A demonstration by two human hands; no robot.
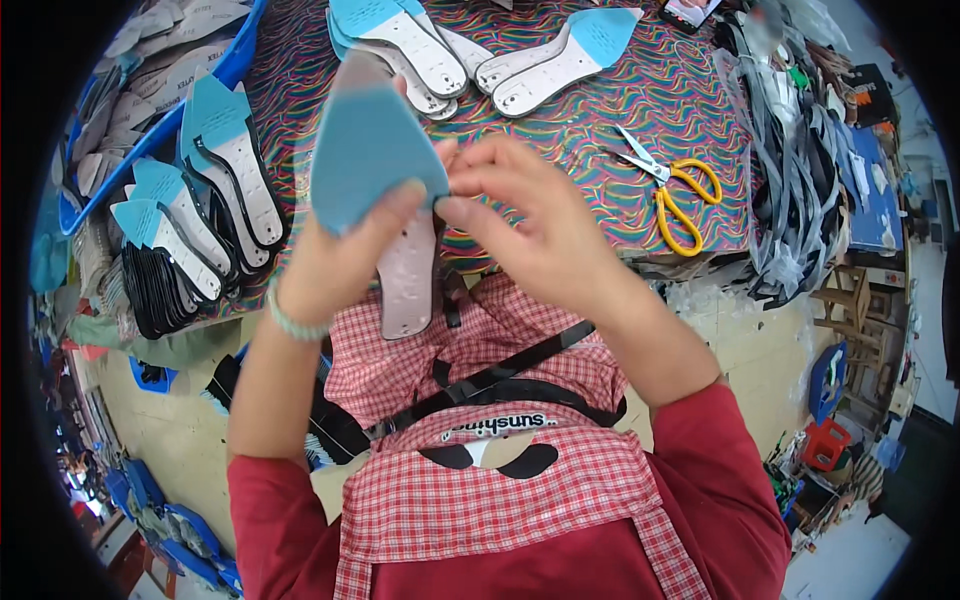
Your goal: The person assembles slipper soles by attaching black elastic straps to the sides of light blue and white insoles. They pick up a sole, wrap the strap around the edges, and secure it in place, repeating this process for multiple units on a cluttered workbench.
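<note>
Head view catches an insole in the person's hands, left of the yellow-handled scissors, at the near edge of the patterned surface. Its pointed blue toe aims away from the person, its narrow pale heel back toward them; the long axis tips slightly, toe leaning away from the scissors. That tip is blurred. The left hand grips the middle, thumb on top, other fingers mostly hidden behind. The right hand bends its fingers in at the scissors-side edge; I can't tell what, if anything, they pinch. Beyond the scissors, the picture's rim cuts off a phone.
</note>
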